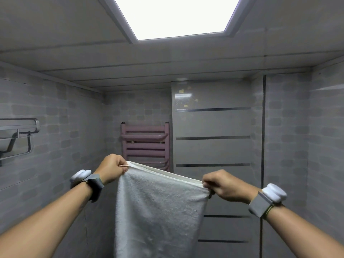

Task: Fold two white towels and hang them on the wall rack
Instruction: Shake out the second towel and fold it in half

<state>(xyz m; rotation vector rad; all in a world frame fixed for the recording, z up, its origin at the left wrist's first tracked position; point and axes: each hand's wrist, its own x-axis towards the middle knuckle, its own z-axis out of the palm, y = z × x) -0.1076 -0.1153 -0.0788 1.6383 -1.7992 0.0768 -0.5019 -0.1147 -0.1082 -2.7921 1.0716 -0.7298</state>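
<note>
A white towel [158, 207] is seen between the fingers; beyond them, a dusty-pink radiator [146, 144] against grey brick-patterned tiles [55, 131].

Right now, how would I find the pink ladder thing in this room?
Look at the grey tiled back wall, straight ahead under the bright ceiling light panel. Above the white towel held up by the left hand and right hand stands the pink towel radiator. It alone is pink; the rack on the left wall is silver.
</note>
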